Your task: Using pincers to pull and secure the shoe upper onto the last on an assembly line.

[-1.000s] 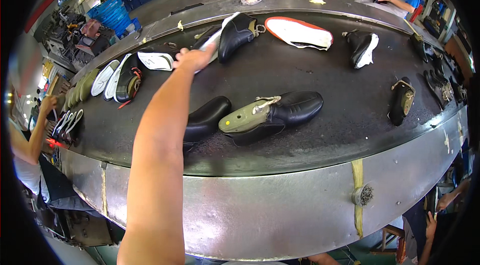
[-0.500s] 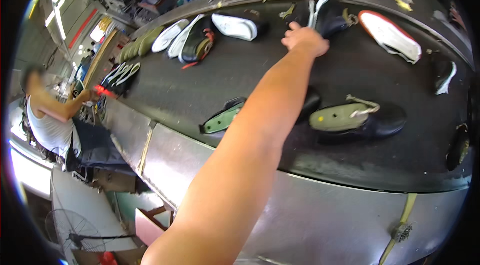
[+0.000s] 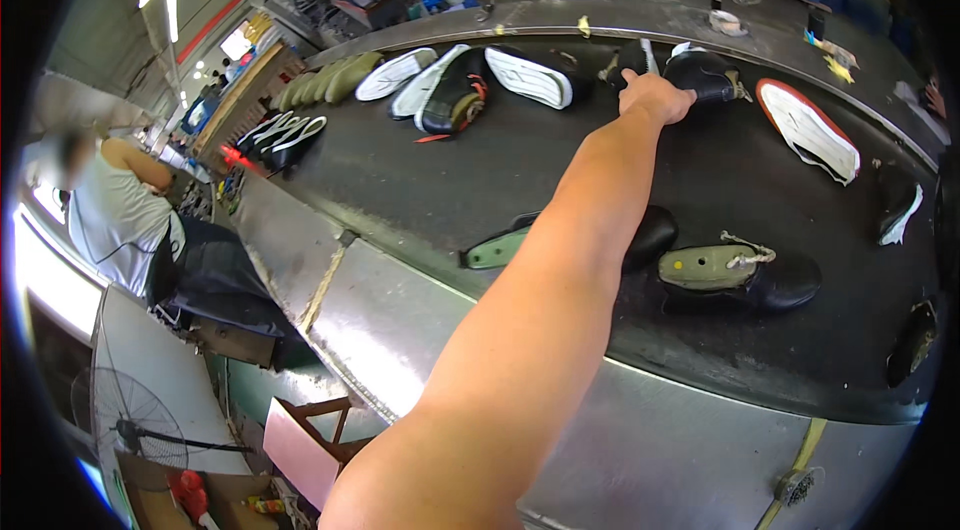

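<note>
My left arm stretches across the dark belt, and my left hand (image 3: 656, 96) is at its far side. Its fingers look curled on the near end of a black shoe (image 3: 630, 58) with a white strip; the fingertips are partly hidden. Just right of the hand lies another black shoe (image 3: 708, 78), close to my thumb. Nearer me, a black shoe with a green insert and a cord (image 3: 712, 268) rests on its side. Beside it, a second green-soled shoe (image 3: 497, 250) is partly covered by my forearm. My right hand is out of view.
White-soled shoes (image 3: 530, 76) line the far side, with several green shoe shapes (image 3: 350, 78) at the left. An orange-edged white sole (image 3: 810, 130) lies right. A metal ledge (image 3: 690, 430) borders the belt (image 3: 420, 195). A person (image 3: 120, 200) sits left, near a fan (image 3: 125, 420).
My view has shifted, so the belt and shoes appear lower and further right. My left hand has reached a little farther forward onto the black shoe. The seated person has turned and lowered their arm.
</note>
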### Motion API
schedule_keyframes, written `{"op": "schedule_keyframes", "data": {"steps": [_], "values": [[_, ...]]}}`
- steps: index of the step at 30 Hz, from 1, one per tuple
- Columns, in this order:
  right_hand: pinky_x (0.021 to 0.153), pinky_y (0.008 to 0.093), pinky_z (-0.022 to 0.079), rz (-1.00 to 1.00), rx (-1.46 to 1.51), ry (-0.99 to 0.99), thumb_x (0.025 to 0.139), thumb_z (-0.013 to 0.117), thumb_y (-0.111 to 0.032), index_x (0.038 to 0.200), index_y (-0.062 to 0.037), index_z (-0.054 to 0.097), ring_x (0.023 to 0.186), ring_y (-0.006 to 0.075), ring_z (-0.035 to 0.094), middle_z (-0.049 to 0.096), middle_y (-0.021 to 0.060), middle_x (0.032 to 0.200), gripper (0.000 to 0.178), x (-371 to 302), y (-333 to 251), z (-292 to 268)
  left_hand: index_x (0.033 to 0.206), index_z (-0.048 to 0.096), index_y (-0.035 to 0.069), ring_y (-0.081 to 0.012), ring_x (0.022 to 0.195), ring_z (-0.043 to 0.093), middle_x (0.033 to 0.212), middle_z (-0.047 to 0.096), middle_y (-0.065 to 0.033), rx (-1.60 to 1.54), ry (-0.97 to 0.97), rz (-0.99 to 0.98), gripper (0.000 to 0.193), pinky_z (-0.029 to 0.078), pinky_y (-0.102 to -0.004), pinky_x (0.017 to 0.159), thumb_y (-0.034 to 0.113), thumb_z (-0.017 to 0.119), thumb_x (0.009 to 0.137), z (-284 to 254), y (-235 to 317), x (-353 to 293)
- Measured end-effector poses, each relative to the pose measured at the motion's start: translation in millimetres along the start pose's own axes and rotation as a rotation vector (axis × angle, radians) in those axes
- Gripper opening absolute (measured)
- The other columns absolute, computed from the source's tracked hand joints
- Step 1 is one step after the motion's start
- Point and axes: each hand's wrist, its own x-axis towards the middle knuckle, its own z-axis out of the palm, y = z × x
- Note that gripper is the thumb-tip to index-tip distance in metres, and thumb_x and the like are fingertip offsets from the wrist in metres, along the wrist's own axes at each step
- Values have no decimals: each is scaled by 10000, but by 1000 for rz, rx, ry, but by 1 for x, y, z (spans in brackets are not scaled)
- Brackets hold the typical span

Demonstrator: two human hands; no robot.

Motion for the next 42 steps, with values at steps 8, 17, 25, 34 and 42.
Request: {"op": "schedule_keyframes", "data": {"steps": [8,17,25,34,42], "values": [[461,278,508,-89,1188,-972,952,679,-254,924,-45,660,537,181,646,683,98,706,212,-139,-159,163,1211,675,34,-350,997,667,1170,676,-144,-502,-177,-45,649,547,-553,704,506,771,776,-133,-59,-84],[579,389,571,-205,1206,-843,969,603,-126,954,18,577,628,256,677,658,136,761,147,-216,-153,118,844,695,0,-134,453,577,663,643,-61,-696,-3,-36,523,431,-282,382,519,661,906,-267,-271,-302],[620,364,536,-512,752,-466,873,754,-269,962,-3,575,649,241,675,657,136,774,332,-285,-128,85,1315,533,-81,-452,1309,481,1427,438,-337,244,534,262,785,416,-438,1066,413,811,772,-130,-434,-468],[774,522,507,-704,406,54,879,707,-262,1022,1,569,892,477,647,670,264,903,329,-297,-108,124,1434,409,15,-430,1443,282,1533,318,-268,-76,-126,142,733,275,-575,1146,441,656,891,48,-475,-652],[767,502,518,-853,225,206,884,651,-204,1030,-26,590,859,428,660,677,213,905,238,-314,-74,64,1100,699,-18,-425,1065,652,1068,680,-298,117,-564,-25,647,512,-492,934,534,370,1025,26,-446,-720]]}}
